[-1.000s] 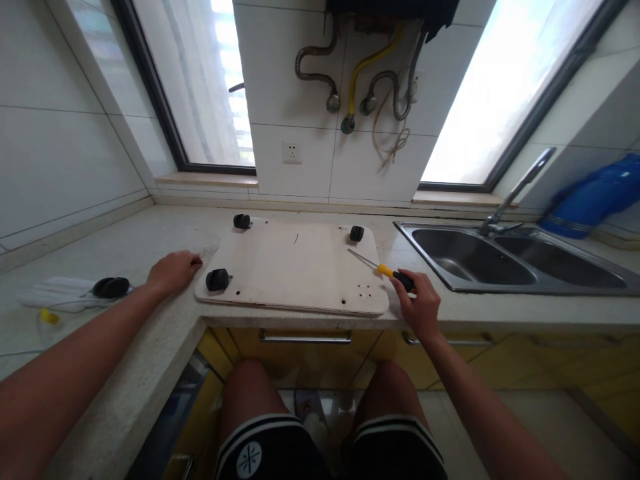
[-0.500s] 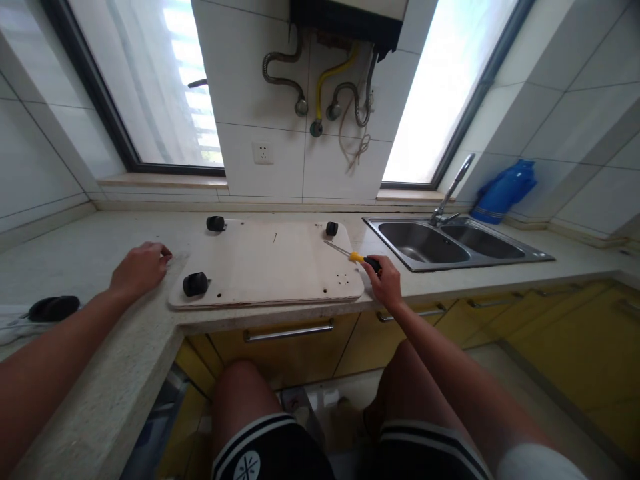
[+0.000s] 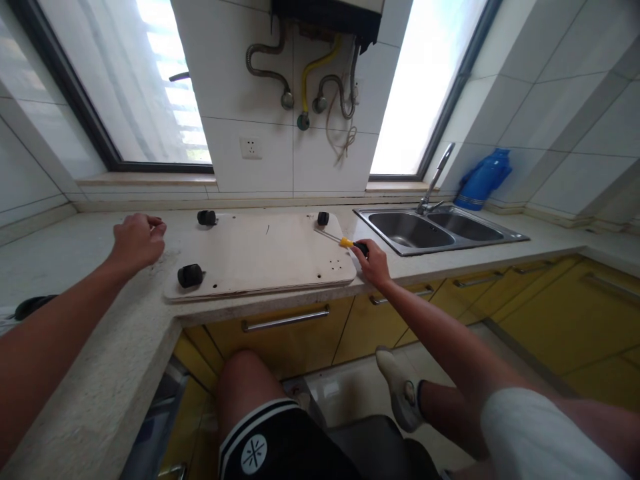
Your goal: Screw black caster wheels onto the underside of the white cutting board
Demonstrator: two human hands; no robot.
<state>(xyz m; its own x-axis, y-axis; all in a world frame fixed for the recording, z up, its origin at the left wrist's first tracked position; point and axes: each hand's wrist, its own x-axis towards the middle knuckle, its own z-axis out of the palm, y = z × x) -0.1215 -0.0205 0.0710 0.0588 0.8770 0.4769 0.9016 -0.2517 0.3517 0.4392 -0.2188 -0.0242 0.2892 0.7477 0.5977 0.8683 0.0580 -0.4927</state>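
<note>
Through the head view, my only one, I have the right hand (image 3: 375,263) closed round the black handle of a screwdriver (image 3: 346,242), its yellow collar and thin shaft reaching out to the left of that hand, over the board (image 3: 260,257). The pale board lies flat on the counter (image 3: 135,313), directly left of my right hand and just to the right of my left hand (image 3: 137,241). Ahead and left of the right hand, near the screwdriver's tip, is the far right caster (image 3: 323,219); I can't tell whether tip and caster touch. The left hand has its fingers curled in loosely, and I can't make out whether they pinch anything small. Just right of it I see the far left caster (image 3: 207,218), and nearer to me, also on its right, the near left caster (image 3: 191,275). Beyond my right hand, ahead and to its right, are the sink (image 3: 405,230), the faucet (image 3: 440,173) and a blue object (image 3: 485,180).
</note>
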